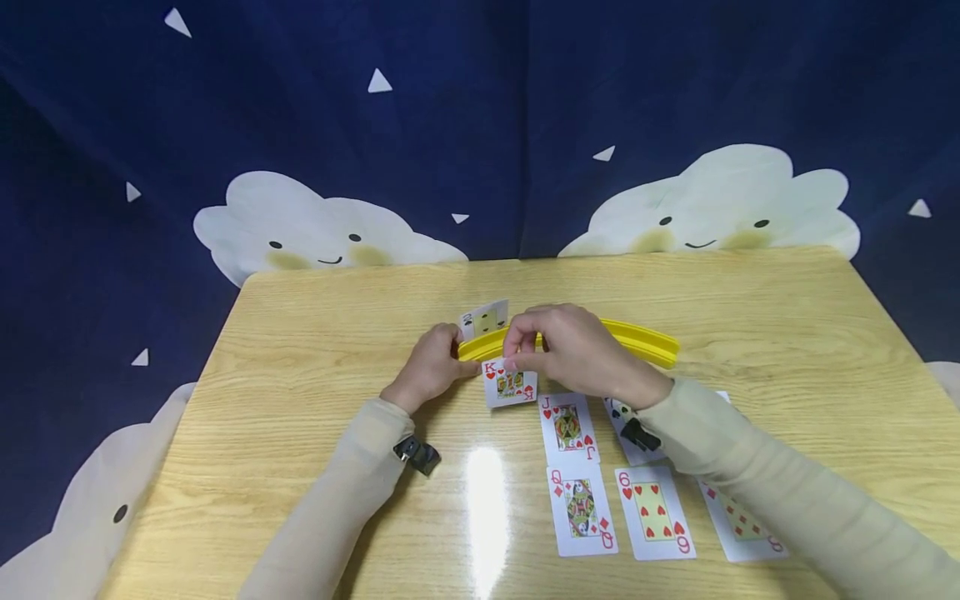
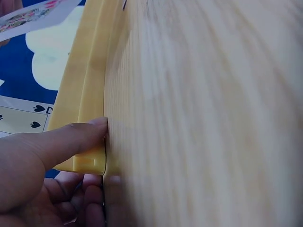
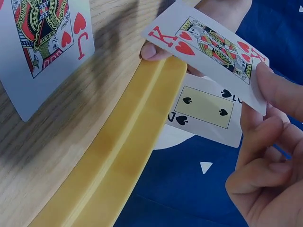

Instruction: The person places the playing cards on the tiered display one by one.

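A curved yellow card holder lies across the table. My left hand grips its left end, the thumb on the near side and the other fingers curled behind. The right hand pinches the king of hearts between thumb and fingers by one end; in the right wrist view that king is tilted above the holder. A two of spades stands upright at the holder's left end, near my left hand.
Right of centre, face-up cards lie in rows: jack of hearts, queen of diamonds, six of hearts, a diamond card and a black-suited card, the last two partly under my right forearm. A dark blue curtain hangs behind the table.
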`<act>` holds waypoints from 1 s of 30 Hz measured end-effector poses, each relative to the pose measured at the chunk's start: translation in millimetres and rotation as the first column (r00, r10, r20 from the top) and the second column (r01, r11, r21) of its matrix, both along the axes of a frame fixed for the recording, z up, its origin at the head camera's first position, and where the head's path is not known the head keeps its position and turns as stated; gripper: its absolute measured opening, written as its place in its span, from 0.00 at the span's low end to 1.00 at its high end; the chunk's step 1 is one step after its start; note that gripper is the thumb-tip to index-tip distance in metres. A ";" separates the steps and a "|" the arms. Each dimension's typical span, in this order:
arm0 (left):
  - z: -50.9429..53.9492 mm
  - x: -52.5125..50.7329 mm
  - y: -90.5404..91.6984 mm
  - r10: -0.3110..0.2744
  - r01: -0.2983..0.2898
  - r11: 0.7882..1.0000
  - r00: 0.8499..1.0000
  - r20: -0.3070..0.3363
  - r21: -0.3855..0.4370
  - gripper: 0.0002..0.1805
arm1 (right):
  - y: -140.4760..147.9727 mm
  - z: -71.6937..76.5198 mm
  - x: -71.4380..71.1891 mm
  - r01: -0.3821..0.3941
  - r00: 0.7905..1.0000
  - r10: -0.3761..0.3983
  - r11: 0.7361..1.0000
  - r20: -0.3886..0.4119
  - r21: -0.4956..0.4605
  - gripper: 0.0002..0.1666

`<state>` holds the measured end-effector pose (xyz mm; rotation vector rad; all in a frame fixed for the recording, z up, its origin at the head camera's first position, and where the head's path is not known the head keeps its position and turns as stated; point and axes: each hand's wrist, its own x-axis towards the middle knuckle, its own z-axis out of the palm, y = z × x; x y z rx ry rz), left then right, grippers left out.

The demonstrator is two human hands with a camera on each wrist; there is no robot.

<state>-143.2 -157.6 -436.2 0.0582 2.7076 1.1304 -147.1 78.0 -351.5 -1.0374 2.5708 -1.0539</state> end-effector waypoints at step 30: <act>-0.4 -2.5 -1.0 -0.025 0.025 1.000 1.000 0.014 0.008 0.17 | -10.5 -8.9 -13.6 0.008 0.980 -0.018 0.999 -0.196 -0.054 0.09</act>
